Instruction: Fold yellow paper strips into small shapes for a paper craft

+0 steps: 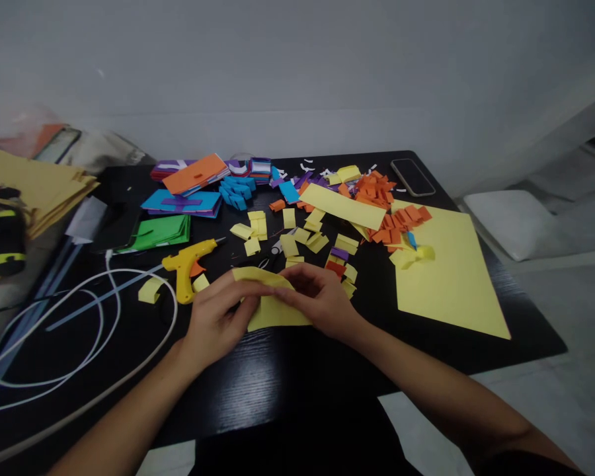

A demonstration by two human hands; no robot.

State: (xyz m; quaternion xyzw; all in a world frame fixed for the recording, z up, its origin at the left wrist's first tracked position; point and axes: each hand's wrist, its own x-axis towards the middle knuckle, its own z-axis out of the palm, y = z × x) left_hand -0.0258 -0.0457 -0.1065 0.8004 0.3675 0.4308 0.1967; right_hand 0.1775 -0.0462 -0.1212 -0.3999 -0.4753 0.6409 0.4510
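Note:
Both my hands hold one piece of yellow paper (278, 313) over the near part of the black table, its upper part bent over. My left hand (223, 312) pinches it on the left, fingers along the fold. On the right, my right hand (322, 297) grips the fold between thumb and fingers. Just beyond lie small folded yellow paper pieces (288, 245) and a pair of scissors (276, 248), partly covered. A yellow glue gun (184, 268) rests left of my left hand.
A large yellow sheet (449, 277) covers the table's right side, near orange paper pieces (374, 188) and a phone (412, 177). Blue, green and orange paper stacks (166, 231) sit at back left. White cable (99, 330) loops across the left. A wall (287, 79) stands behind.

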